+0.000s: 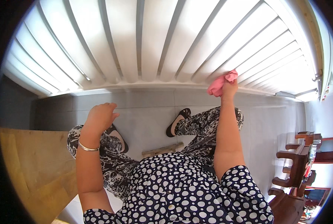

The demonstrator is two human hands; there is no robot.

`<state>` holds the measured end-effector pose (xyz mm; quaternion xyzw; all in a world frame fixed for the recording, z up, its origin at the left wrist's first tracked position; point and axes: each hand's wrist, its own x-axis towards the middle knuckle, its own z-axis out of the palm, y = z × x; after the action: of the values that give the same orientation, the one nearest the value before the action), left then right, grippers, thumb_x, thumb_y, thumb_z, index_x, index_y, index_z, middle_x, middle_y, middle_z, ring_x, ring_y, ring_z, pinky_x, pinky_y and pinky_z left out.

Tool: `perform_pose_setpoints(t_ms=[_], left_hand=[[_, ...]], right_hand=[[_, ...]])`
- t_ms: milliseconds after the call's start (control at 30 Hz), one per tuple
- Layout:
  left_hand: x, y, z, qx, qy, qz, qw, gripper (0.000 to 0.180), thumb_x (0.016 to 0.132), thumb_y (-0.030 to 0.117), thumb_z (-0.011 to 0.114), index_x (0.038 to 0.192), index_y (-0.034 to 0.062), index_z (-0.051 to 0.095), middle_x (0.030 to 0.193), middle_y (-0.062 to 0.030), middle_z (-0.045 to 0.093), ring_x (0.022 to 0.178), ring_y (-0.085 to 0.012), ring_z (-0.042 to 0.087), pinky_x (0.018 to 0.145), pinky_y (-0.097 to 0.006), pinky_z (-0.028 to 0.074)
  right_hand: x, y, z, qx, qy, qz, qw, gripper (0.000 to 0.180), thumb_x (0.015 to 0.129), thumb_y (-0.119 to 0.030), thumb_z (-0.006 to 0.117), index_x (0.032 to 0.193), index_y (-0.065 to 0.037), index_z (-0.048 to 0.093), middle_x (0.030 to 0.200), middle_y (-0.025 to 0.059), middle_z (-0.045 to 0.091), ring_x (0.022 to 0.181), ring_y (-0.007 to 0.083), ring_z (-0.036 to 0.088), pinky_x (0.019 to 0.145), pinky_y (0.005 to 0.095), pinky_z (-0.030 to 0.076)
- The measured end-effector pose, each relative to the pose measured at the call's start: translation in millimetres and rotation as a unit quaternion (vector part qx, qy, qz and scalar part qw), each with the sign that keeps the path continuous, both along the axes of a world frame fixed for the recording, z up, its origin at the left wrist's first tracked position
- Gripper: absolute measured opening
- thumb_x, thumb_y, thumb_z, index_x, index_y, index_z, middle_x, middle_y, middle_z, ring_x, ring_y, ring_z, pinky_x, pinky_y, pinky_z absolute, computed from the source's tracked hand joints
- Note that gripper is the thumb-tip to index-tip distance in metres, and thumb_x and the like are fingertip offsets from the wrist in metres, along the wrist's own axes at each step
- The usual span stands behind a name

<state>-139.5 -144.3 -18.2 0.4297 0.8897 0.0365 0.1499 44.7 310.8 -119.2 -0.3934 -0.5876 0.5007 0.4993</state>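
Observation:
A tall white slatted panel [150, 41] fills the far side in front of me. My right hand [229, 89] is closed on a bunched pink cloth [216, 86], against the lower ends of the slats right of the middle. Part of the cloth sticks out past the fingers. My left hand [100, 116] hovers above my left knee, apart from the panel. Its fingers are loosely bent, the thumb stands away from them, and nothing shows in it. A silver bangle [88, 148] circles that wrist.
Beneath me is a grey tiled floor [144, 108], with the edge of a low wooden stool [162, 149] between my legs. A light wooden board [39, 164] stands close on the left. Dark wooden furniture [297, 160] lines the right side.

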Motion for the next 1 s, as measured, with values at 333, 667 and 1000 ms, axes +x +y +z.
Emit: perform_pose_setpoints(t_ms=[333, 667, 1000], left_hand=[[-0.8, 4.5, 1.6, 0.006, 0.003, -0.027, 1.0, 0.03, 0.081, 0.022, 0.062, 0.104, 0.0045, 0.06, 0.094, -0.015, 0.063, 0.085, -0.0337, 0.06, 0.075, -0.042, 0.048], [-5.1, -2.1, -4.9, 0.011, 0.001, -0.008, 1.0, 0.028, 0.08, 0.022, 0.063, 0.103, 0.0047, 0.061, 0.096, -0.015, 0.064, 0.089, -0.0334, 0.06, 0.078, -0.042, 0.048], [-9.5, -7.1, -16.7, 0.016, 0.011, 0.003, 1.0, 0.027, 0.083, 0.026, 0.062, 0.1, 0.0046, 0.061, 0.092, -0.0153, 0.065, 0.089, -0.0324, 0.061, 0.076, -0.042, 0.048]], right_hand=[[13.4, 14.9, -71.2, -0.061, -0.167, 0.014, 0.984, 0.027, 0.077, 0.011, 0.053, 0.1, -0.001, 0.059, 0.092, 0.0053, 0.065, 0.084, 0.0135, 0.06, 0.076, 0.0246, 0.046], [20.3, 36.3, -87.2, 0.066, -0.368, 0.064, 0.925, 0.024, 0.075, -0.006, 0.059, 0.098, 0.001, 0.06, 0.089, 0.0197, 0.066, 0.086, 0.0326, 0.063, 0.073, 0.0352, 0.049], [21.2, 11.3, 3.9, 0.145, -0.592, 0.138, 0.781, 0.028, 0.077, -0.011, 0.056, 0.104, -0.006, 0.061, 0.101, 0.0191, 0.064, 0.099, 0.0388, 0.058, 0.082, 0.0443, 0.047]])
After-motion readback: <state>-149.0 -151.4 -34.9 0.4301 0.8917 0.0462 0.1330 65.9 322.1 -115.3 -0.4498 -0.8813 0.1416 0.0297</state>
